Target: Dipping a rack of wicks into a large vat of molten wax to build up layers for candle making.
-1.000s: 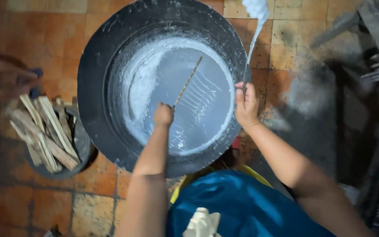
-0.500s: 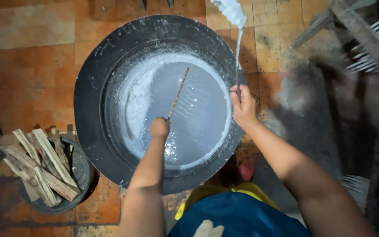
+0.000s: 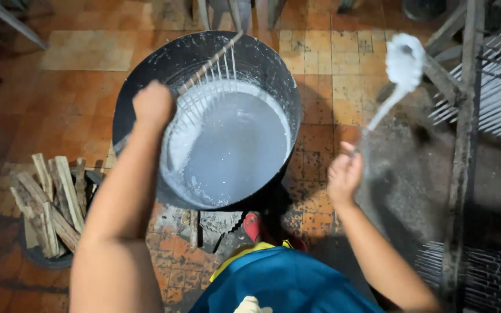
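**Rack lifted over the pan of white liquid**

We saw a thin wooden stick carrying a row of fine white strands that hung like the teeth of a comb. It ran on a slant from the left hand up toward the far rim of the big black pan, and its strands dangled above the pale, milky liquid that filled the pan. The left hand's fingers were curled shut around the near end of the stick; we saw only the back of the fist, so the stick lay hidden inside the grip and came out on its far side

The right hand hovered to the right of the pan, above the orange floor tiles. Its fingers were closed on the lower end of a long ladle, whose bowl, coated thickly in white, stood raised far and right of the hand

At the near left a dark basket held split pieces of firewood. Wire racks stood along the right edge
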